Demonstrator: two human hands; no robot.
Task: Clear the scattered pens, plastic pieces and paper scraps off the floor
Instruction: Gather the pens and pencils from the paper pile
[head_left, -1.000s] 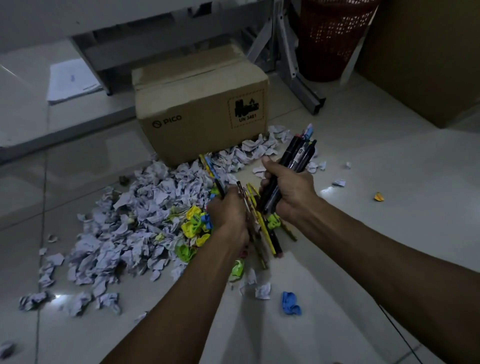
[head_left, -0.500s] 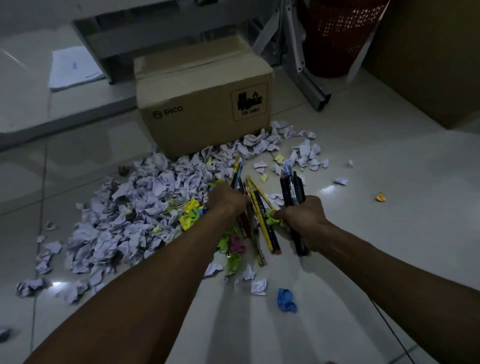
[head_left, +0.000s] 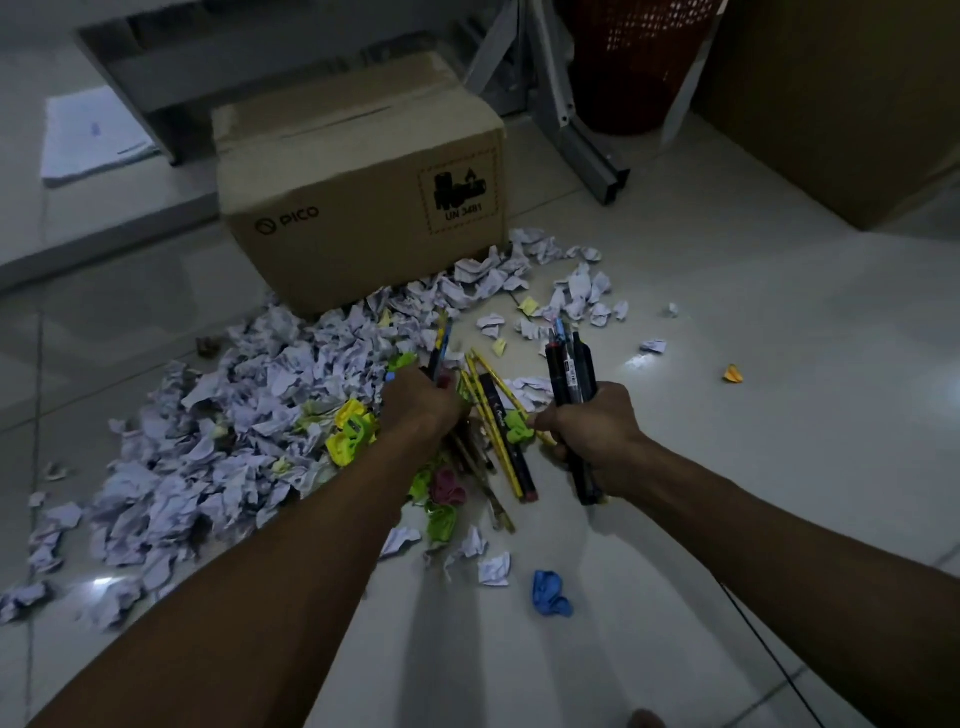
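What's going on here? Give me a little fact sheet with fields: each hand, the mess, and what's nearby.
left hand: grips a few pens above the pile
right hand: grips a bundle of dark pens
floor pens: yellow and dark ones lie between the hands
paper scraps: big crumpled heap, left and centre
plastic pieces: yellow, green, pink near the left arm; a blue one lies apart
box: closed, behind the heap
basket: red, top right

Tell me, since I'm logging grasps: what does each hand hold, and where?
The right hand grips a bundle of dark pens around mid-length. The left hand grips other pens near their lower part.
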